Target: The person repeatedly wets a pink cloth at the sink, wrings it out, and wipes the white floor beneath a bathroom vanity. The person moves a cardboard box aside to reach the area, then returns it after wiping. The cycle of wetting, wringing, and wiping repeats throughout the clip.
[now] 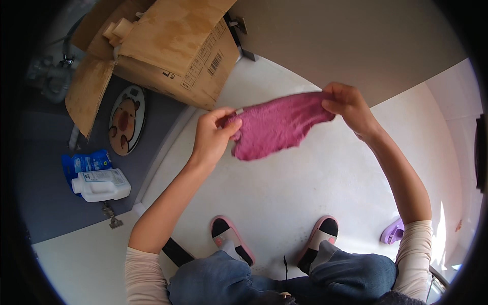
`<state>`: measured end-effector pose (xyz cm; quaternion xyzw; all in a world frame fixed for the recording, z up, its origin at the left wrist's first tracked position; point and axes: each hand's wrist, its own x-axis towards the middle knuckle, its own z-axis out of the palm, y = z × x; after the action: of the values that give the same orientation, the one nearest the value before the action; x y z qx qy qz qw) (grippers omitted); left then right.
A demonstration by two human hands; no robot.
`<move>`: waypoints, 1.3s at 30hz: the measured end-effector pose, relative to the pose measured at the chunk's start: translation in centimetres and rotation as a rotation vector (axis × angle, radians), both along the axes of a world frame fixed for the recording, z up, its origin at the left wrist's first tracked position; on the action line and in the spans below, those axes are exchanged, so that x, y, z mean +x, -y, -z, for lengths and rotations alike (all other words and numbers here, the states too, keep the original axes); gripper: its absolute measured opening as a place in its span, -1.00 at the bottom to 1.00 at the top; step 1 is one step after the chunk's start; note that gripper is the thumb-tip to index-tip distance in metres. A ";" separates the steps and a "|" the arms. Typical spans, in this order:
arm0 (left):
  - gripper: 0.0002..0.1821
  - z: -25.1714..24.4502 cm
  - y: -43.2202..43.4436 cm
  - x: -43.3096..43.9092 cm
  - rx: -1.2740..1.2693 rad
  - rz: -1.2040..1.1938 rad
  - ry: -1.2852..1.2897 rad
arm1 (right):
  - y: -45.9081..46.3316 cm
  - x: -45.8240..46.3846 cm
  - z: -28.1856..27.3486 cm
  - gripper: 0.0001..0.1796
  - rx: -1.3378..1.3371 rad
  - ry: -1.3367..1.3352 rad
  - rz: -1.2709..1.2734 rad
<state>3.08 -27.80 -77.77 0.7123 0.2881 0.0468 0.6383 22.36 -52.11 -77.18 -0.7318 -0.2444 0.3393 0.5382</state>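
Note:
A magenta cloth (274, 124) hangs stretched between my two hands above the pale floor. Its left end is pinched between the thumb and fingers of my left hand (215, 131), close to a small light tag on the upper edge. My right hand (349, 106) grips the other end, higher up and beside the open cabinet door. Below the taut upper edge the fabric droops loosely, with an uneven lower edge.
On the left, an open cabinet holds a cardboard box (167, 65) with raised flaps, a round bathroom scale (127, 120), a white jug (103, 185) and a blue pouch (90, 161). A grey-brown door (343, 42) stands at upper right. A purple slipper (392, 231) lies on the floor (274, 190).

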 end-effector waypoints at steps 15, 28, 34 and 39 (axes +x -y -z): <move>-0.63 13.6 -4.4 -0.3 1.012 0.554 -0.310 | -2.8 1.0 11.0 -0.68 -0.334 0.732 -0.541; -0.69 18.1 -6.5 0.0 1.042 0.606 0.041 | -2.7 -2.1 19.1 -0.69 -0.348 0.945 -0.204; -0.87 15.9 -4.1 -4.1 0.751 0.305 -0.002 | -0.3 -5.2 15.6 -0.80 -0.492 1.016 -0.215; -0.87 6.0 -3.4 -2.8 -0.319 -0.094 -0.064 | -3.3 -5.0 6.4 -0.93 -0.381 0.421 0.206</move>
<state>0.26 -24.45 -83.80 0.5887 0.3450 0.0077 0.7310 17.39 -48.80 -83.62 -0.8948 -0.2070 0.1634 0.3604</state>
